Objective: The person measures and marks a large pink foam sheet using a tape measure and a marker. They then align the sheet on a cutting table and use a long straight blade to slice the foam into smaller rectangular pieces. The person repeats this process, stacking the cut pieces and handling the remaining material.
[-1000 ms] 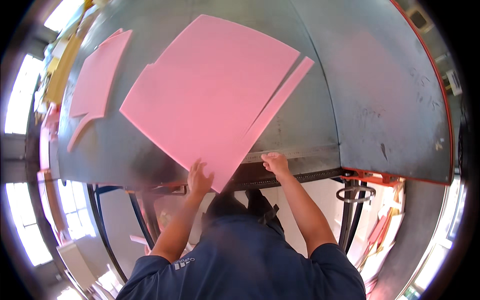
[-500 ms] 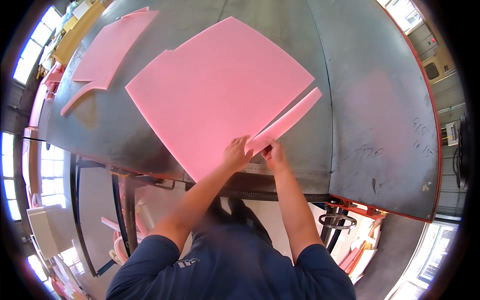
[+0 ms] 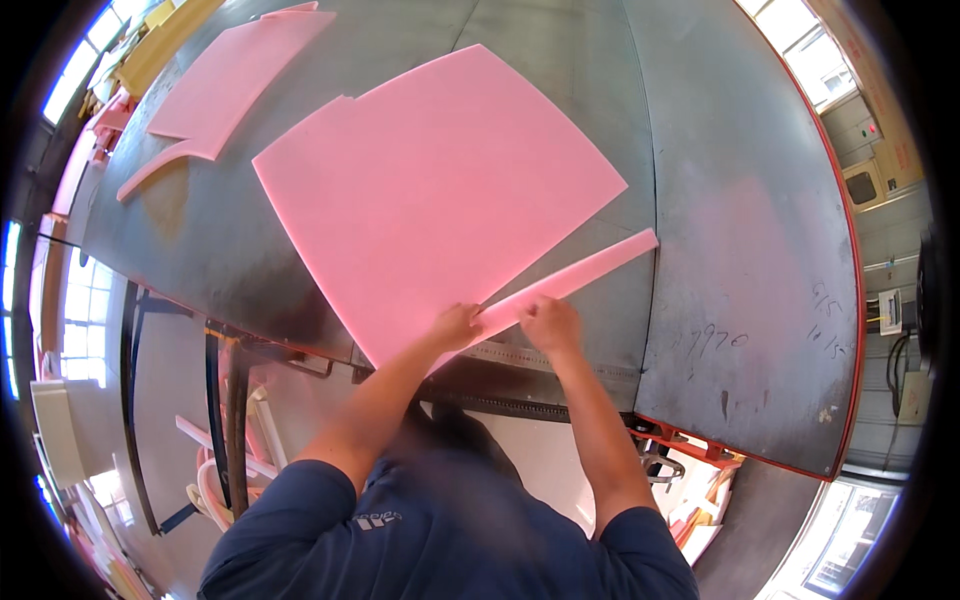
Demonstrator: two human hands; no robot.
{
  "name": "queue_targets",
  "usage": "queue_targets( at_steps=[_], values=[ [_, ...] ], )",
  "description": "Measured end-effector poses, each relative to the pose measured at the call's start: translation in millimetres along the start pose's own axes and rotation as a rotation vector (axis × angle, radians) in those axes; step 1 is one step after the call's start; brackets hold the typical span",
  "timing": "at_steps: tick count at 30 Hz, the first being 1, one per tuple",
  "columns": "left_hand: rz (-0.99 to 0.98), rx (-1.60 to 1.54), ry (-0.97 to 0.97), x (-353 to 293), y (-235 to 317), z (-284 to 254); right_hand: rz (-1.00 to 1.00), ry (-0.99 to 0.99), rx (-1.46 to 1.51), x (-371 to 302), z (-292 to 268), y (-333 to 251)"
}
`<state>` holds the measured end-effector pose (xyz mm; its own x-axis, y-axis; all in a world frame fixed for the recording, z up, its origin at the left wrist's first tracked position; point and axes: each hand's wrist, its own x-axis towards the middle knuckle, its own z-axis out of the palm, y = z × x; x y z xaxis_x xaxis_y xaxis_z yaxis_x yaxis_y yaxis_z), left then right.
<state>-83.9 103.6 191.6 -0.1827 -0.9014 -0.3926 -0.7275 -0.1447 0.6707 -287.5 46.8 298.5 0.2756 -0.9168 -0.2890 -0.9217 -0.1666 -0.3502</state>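
Note:
A large pink foam sheet [image 3: 430, 190] lies flat on the grey metal table, one corner near the front edge. Along its lower right side runs a long, narrow pink foam strip [image 3: 600, 264], angled away from the sheet so that a gap widens toward the far end. My left hand [image 3: 455, 330] is closed on the strip near its close end, beside the sheet's edge. My right hand [image 3: 551, 325] grips the strip nearer its middle, fingers curled over it. Fingertips of both hands are partly hidden.
Another pink foam sheet [image 3: 235, 80] with a curved offcut [image 3: 165, 165] lies at the table's far left. The metal table [image 3: 740, 280] has a seam and a red right edge. Foam scraps [image 3: 215, 490] sit below at the left.
The strip's far end has swung right and toward me, widening the gap to the sheet. My left hand has moved slightly nearer me and closed on the strip; my right still grips it.

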Motion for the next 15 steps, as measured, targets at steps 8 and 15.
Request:
queue_targets(
  at_steps=[8, 15],
  values=[
    [0.092, 0.039, 0.216, 7.0, 1.7, 34.4, -0.542, -0.283, -0.195, 42.2, 36.9, -0.6],
    [-0.147, -0.245, 0.344, 19.0, 7.8, 42.2, -0.246, 0.027, -0.007, 54.8, 84.5, 20.3]
  ],
)
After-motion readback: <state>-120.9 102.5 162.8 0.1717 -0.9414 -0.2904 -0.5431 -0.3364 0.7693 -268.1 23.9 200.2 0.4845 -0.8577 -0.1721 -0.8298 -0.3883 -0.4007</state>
